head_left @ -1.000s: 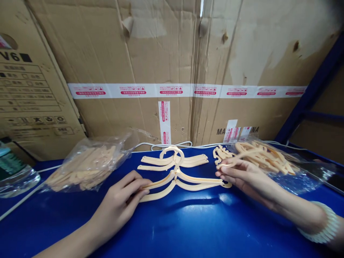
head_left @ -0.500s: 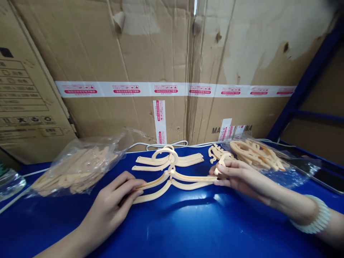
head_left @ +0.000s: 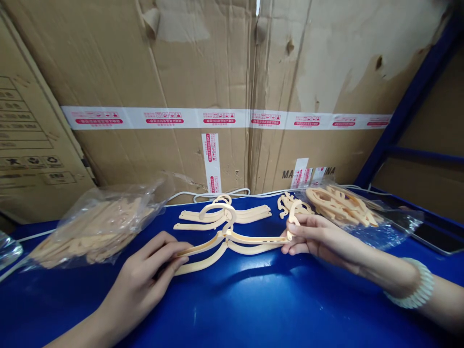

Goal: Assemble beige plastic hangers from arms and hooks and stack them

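Note:
A beige plastic folding hanger [head_left: 253, 238] with a round hook on top is held just above the blue table, its arms spread to both sides. My left hand [head_left: 152, 270] is closed on the tips of its left arms. My right hand [head_left: 311, 234] pinches a small curved beige hook piece [head_left: 295, 216] upright against the tip of the right upper arm; fingers hide part of the contact. The lower right arm runs behind these fingers. Directly behind lie more hangers [head_left: 253, 214] with their arms spread, partly overlapped by the held hanger's hook.
Several loose small hook pieces [head_left: 286, 203] lie behind my right hand. Clear plastic bags of beige parts sit at left [head_left: 97, 227] and right [head_left: 340, 205]. A dark phone-like slab [head_left: 435, 241] is at far right. White cables run along cardboard boxes [head_left: 163, 159] at the back.
The small hook piece in my right hand has come closer to the hanger's right arm tip and now stands more upright against it. The view has shifted slightly; my left hand keeps its grip.

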`<state>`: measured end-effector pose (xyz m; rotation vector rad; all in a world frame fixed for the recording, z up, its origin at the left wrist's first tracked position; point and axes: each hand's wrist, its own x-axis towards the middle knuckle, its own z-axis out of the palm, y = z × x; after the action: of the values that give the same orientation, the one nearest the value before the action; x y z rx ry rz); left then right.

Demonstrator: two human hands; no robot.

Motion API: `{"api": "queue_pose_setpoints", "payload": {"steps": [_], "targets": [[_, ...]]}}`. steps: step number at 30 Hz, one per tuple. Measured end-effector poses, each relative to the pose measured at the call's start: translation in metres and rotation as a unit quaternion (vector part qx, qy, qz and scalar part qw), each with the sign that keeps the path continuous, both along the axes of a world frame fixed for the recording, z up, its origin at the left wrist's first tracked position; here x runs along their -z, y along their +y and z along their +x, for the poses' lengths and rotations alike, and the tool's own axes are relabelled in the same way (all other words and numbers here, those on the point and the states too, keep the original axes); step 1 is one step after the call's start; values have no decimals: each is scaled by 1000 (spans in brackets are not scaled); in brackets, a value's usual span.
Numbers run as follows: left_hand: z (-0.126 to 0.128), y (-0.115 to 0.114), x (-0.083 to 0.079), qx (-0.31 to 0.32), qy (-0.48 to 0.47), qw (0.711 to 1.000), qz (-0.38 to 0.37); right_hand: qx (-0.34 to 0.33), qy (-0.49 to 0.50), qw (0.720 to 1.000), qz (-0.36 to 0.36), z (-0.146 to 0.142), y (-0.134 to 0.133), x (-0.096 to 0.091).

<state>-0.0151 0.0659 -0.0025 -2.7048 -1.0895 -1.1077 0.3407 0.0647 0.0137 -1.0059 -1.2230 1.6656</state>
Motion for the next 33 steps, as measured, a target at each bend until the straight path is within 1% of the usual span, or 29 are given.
{"api": "queue_pose_setpoints", "payload": {"steps": [6, 11, 16, 20, 24, 27, 30, 33], "targets": [[1, 1, 0, 11, -3, 1000, -8, 32, -59, 994, 83, -6, -1, -3], [4, 0, -1, 23, -5, 1000, 9, 65, -88, 985, 131, -11, -2, -2], [2, -1, -1, 22, 1, 1000, -4, 91, -119, 971, 185, -13, -3, 1], [2, 1, 0, 16, 23, 1000, 5, 97, -116, 972, 179, -13, -1, 4], [5, 2, 2, 18, 14, 999, 33, 104, -99, 976, 162, -13, -2, 6], [5, 2, 4, 17, 14, 999, 44, 112, -82, 976, 166, -14, -3, 5], [4, 2, 3, 9, 24, 999, 46, 131, -49, 974, 177, -11, -3, 2], [3, 0, 2, 1, 31, 999, 43, 164, -14, 974, 152, -1, 4, -4]]}}
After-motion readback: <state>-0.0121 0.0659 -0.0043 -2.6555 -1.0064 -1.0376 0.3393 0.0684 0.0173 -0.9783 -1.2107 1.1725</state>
